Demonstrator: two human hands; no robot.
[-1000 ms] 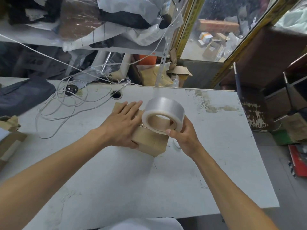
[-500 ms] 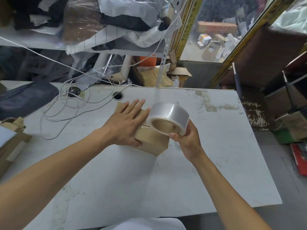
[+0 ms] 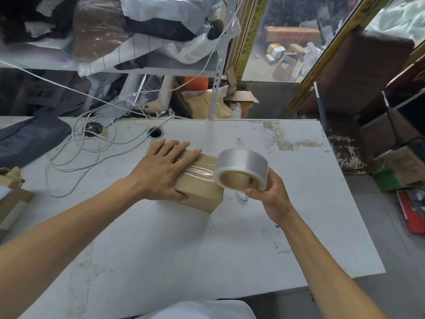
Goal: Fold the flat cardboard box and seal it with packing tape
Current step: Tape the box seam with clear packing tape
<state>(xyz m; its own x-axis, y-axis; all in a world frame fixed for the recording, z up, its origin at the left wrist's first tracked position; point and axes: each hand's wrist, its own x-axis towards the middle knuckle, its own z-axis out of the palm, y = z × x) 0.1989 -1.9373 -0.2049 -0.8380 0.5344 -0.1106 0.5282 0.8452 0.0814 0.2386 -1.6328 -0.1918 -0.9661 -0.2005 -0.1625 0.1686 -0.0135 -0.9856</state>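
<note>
Nearest the camera, a broad stretch of the white table (image 3: 161,261) lay bare between the two forearms, running down to its front edge. The table's right edge ran diagonally back from the near right corner, with grey floor (image 3: 391,261) beyond it.

Further in, the small cardboard box (image 3: 200,187) sat folded on the table a little left of centre, one corner pointing toward the camera. The left hand (image 3: 161,171) lay flat on top of the box, fingers straight and spread toward the far side, the thumb hooked down against the near face. A strip of clear tape ran across the box's top from under that hand to the roll. The right hand (image 3: 269,194) grasped the tape roll (image 3: 241,169), thumb on the near rim and fingers curled behind it. The roll was tilted, its open core facing the camera, held just off the box's right edge and above the table. To the right of the roll the tabletop was open as far as its edge.

Left of the box, a loose coil of white cable (image 3: 76,157) sprawled over the table. Behind the box sat a round cable hole (image 3: 156,132) near the back edge. Past that edge stood cluttered shelves (image 3: 138,65) of bags and wrapped goods, and a window (image 3: 292,38) at the far right.
</note>
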